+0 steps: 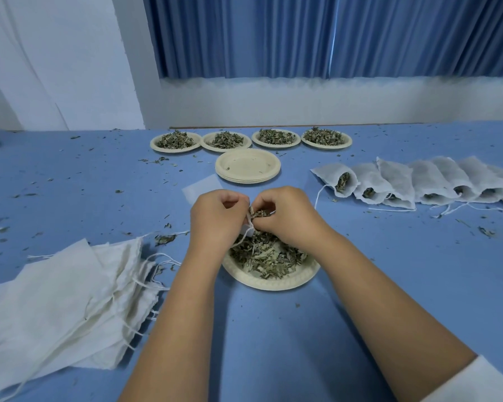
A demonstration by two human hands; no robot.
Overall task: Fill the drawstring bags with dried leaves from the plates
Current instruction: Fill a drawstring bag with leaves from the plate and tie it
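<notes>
A cream paper plate [276,281] of dried leaves [266,255] lies on the blue table just in front of me. Above its far edge my left hand [215,219] grips the mouth of a white drawstring bag [199,190], whose body lies flat behind my hands. My right hand [285,216] pinches a bunch of leaves at the bag's opening. The inside of the bag is hidden by my fingers.
A pile of flat bags [67,297] lies at the left. Several filled bags [404,181] lie in a row at the right. Several plates of leaves [250,140] line the far edge, with a stack of bare plates [247,166] before them. Leaf crumbs dot the table.
</notes>
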